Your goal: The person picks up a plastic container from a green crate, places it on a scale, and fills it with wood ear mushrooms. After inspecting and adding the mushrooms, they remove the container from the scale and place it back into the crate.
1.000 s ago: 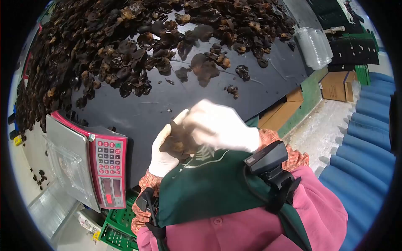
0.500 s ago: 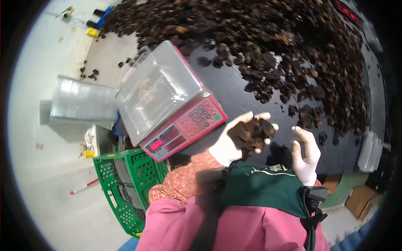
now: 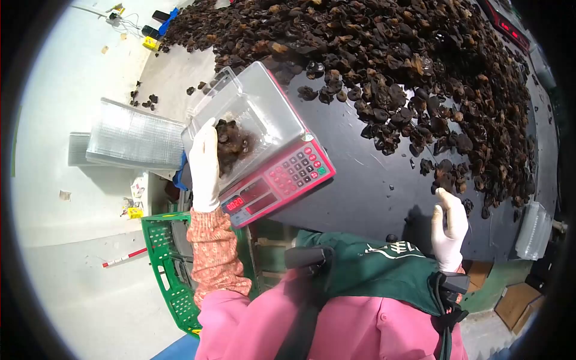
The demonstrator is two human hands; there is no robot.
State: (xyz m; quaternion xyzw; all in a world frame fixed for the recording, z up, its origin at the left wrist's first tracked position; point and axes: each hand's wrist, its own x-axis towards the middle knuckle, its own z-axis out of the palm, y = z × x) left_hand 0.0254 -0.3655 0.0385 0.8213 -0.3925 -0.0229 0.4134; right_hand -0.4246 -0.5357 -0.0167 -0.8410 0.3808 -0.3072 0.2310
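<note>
My left hand point(image 3: 206, 165), in a white glove, is over a clear plastic tray point(image 3: 273, 114) on a red electronic scale point(image 3: 282, 180). Its fingers are stretched out beside a clump of dark wood ear mushrooms point(image 3: 233, 144), partly blurred, in the tray. The palm side is turned toward the clump, and the contact between them is partly hidden. The scale's red display is lit. My right hand point(image 3: 449, 228), also gloved, hovers at the near edge of the dark table, thumb and fingers apart with nothing between them. Close to its fingertips lie loose wood ears point(image 3: 447, 175).
A large heap of wood ears point(image 3: 384, 54) covers the far side of the dark table point(image 3: 354, 180). Stacked clear trays point(image 3: 135, 135) stand left of the scale, above a green crate point(image 3: 162, 240). More clear containers point(image 3: 534, 231) lie at the right edge. Another red display point(image 3: 510, 27) glows far right.
My left hand has moved left from the table to the tray on the scale, and the wood ears it held are now in or over the tray. My right hand has barely moved.
</note>
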